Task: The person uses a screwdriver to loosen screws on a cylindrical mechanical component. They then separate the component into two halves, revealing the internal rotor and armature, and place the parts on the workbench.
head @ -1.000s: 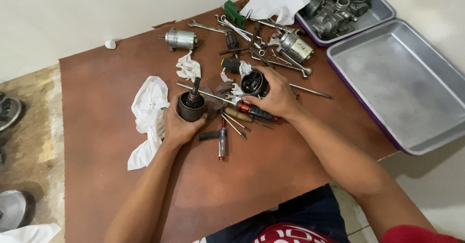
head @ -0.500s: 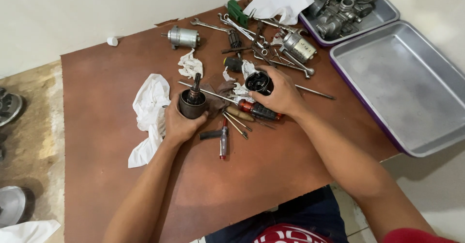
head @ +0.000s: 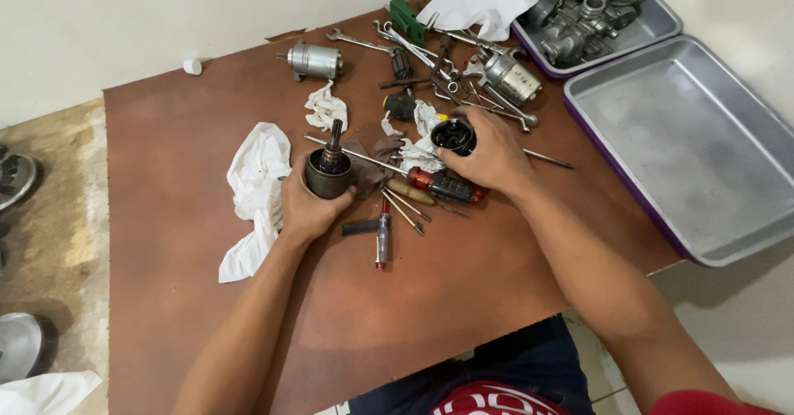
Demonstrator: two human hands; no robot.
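Gripping a dark cylindrical motor housing (head: 329, 175) with your left hand (head: 308, 204), you are wrapping the fingers round its side; a shaft is sticking up from its middle. Your right hand (head: 490, 154) is closing over a round black cap (head: 452, 136), right of the housing, fingers curled on its rim. Both are sitting mid-table on the brown tabletop (head: 190, 316), among scattered tools. A red-handled screwdriver (head: 442, 186) is lying just near of the right hand. A white rag (head: 258, 191) is lying left, touching your left hand. An empty metal tray (head: 686, 150) is sitting far right.
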